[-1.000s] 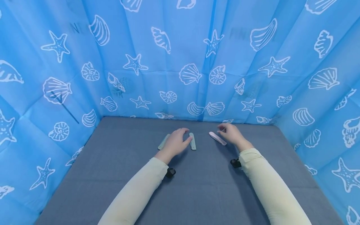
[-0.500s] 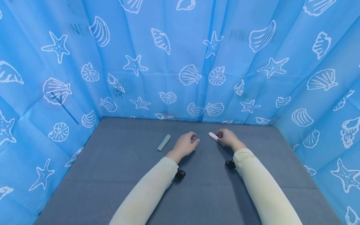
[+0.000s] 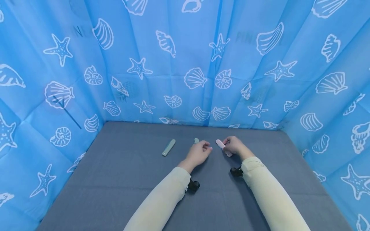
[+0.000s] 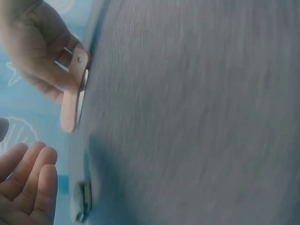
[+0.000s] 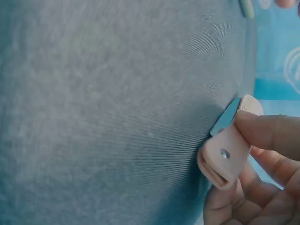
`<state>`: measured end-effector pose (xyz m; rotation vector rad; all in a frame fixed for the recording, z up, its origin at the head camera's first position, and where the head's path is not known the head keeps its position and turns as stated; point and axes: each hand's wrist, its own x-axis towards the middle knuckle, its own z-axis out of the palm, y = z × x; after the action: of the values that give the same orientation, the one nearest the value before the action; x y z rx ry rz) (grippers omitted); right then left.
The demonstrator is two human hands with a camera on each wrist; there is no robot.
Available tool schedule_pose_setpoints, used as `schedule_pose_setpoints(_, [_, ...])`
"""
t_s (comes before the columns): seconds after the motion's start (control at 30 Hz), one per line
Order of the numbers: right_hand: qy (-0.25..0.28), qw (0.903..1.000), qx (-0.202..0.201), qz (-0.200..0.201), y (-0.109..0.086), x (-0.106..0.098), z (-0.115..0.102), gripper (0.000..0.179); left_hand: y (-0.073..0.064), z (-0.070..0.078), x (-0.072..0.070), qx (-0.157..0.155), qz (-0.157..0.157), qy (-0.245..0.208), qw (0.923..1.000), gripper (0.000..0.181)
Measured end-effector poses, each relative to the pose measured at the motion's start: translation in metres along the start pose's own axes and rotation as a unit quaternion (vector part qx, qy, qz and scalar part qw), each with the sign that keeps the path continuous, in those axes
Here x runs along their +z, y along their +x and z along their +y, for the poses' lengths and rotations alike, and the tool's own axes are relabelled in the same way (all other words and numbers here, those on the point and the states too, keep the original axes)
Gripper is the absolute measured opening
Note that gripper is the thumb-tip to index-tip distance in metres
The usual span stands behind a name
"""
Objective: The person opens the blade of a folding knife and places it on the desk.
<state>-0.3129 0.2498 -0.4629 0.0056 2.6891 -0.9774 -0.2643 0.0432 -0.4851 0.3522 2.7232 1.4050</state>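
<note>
A pink folding knife [image 3: 218,143] is pinched between the thumb and fingers of my right hand [image 3: 235,147], low over the grey tabletop. In the right wrist view, the pink knife's handle [image 5: 229,147] shows a rivet, and a strip of metal blade [image 5: 226,117] lies along its side. My left hand [image 3: 198,154] hovers left of it with loosely bent fingers and nothing in them. It partly hides one green folding knife [image 3: 196,140] in the head view. Another green folding knife [image 3: 169,147] lies farther left, tilted on the cloth.
Grey cloth [image 3: 130,179] covers the table. A blue curtain [image 3: 185,57] printed with white shells and starfish surrounds its back and sides. Black wrist cameras, one being the left camera [image 3: 193,186], hang beneath both sleeves.
My left hand has moved right, off the left green knife and past the middle one. My right hand has come down onto the pink knife and now pinches it.
</note>
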Motion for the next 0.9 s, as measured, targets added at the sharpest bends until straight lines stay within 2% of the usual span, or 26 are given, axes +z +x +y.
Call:
schedule_pose_setpoints(0.17, [0.088,0.9961,0.003,-0.004,-0.012,-0.002,0.001,0.027,-0.007,0.006,0.007,-0.008,0.006,-0.036,0.9993,0.031])
schedule_pose_setpoints(0.47, [0.211,0.9757,-0.024,-0.054,-0.049,-0.007,-0.013,0.032,-0.018,0.015,0.021,-0.010,0.021,-0.103,0.9945,0.035])
schedule_pose_setpoints(0.73, [0.247,0.9631,-0.062,-0.088,-0.067,-0.004,-0.012,0.034,-0.027,0.022,0.019,0.013,0.017,-0.194,0.9808,0.027])
schedule_pose_setpoints(0.9, [0.251,0.9595,-0.078,-0.103,-0.078,-0.004,-0.011,0.035,-0.031,0.024,0.017,0.022,0.013,-0.209,0.9776,0.014])
